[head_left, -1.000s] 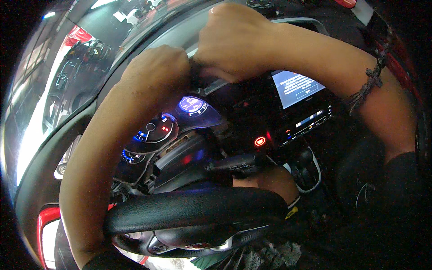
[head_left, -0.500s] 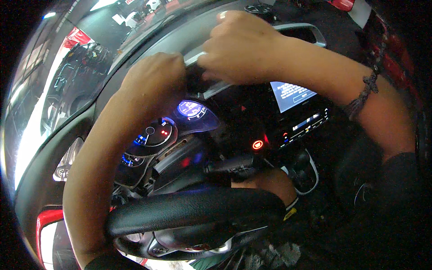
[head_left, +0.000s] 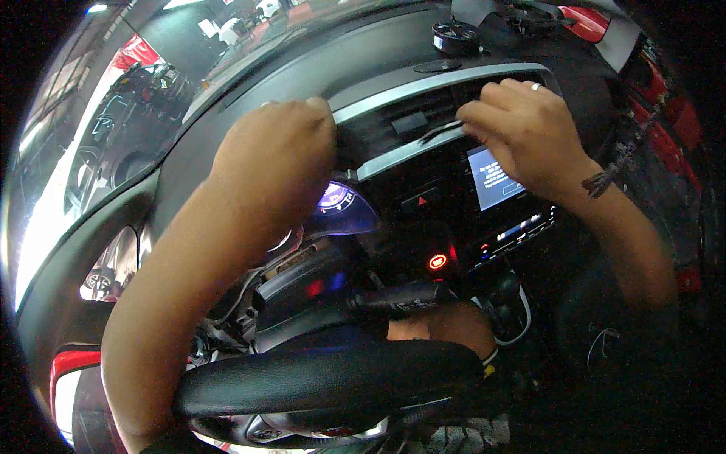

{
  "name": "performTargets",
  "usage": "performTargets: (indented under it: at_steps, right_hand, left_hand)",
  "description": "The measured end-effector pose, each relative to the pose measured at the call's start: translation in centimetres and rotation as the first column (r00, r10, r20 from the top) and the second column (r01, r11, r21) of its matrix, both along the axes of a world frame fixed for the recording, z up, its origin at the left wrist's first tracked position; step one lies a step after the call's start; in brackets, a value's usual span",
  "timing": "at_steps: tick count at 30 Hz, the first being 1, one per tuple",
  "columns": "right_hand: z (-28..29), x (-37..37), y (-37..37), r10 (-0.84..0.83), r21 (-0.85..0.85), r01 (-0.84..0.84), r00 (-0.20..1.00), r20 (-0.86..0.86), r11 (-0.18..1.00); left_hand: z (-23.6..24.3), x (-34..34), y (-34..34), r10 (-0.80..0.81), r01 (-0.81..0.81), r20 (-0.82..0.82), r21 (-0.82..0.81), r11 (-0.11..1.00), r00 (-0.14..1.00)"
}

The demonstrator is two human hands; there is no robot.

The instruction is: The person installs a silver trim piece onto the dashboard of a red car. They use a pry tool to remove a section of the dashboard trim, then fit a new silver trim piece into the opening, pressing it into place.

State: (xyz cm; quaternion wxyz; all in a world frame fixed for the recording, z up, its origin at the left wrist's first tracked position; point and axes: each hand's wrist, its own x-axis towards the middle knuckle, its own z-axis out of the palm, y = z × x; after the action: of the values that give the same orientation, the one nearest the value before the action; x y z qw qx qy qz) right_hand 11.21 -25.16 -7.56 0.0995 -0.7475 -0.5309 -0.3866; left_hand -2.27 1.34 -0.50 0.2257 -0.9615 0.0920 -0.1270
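Observation:
My left hand (head_left: 276, 147) is curled closed over the dashboard, above the lit instrument cluster (head_left: 344, 206) and beside the left end of the silver trim (head_left: 378, 100). Its fingertips and anything in them are hidden behind the hand. In front of the centre vents, my right hand (head_left: 522, 125), with a ring on one finger, is closed in a pinch. From its fingertips a thin, dark-and-light, stick-like piece (head_left: 441, 133) points left toward the air vents (head_left: 408, 125); its exact kind cannot be made out.
A black leather steering wheel (head_left: 325, 382) lies below my arms, with a stalk (head_left: 397, 297) above it. The lit screen (head_left: 495, 178) and a red-glowing round button (head_left: 437, 262) are at centre right. A round black part (head_left: 456, 38) rests on the dashboard (head_left: 318, 68). Bare skin of a limb (head_left: 461, 325) shows behind the wheel.
My right hand has moved right and down, away from my left hand, and the thin piece in it now shows. The left hand has shifted slightly right. More of the silver trim and vents is visible.

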Motion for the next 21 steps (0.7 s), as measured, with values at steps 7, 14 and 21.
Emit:
performTargets:
  at_steps: [7,14,21]
  right_hand:
    - [-0.1,-0.9,1.1,0.030,-0.022,-0.032,0.995,-0.097,0.999]
    - [-1.4,-3.0,-0.9,0.041,-0.040,-0.062,0.919,-0.393,0.997]
    - [-3.3,-4.8,-1.5,-0.069,-0.040,0.058,0.924,-0.377,0.998]
  left_hand:
    - [0.1,0.1,0.1,0.015,-0.015,0.010,-0.044,0.999,1.000]
    - [-0.4,0.3,0.7,-0.038,0.045,0.109,-0.069,0.997,0.993]
    - [0.0,0.9,1.1,-0.103,0.128,0.151,-0.167,0.978,0.983]
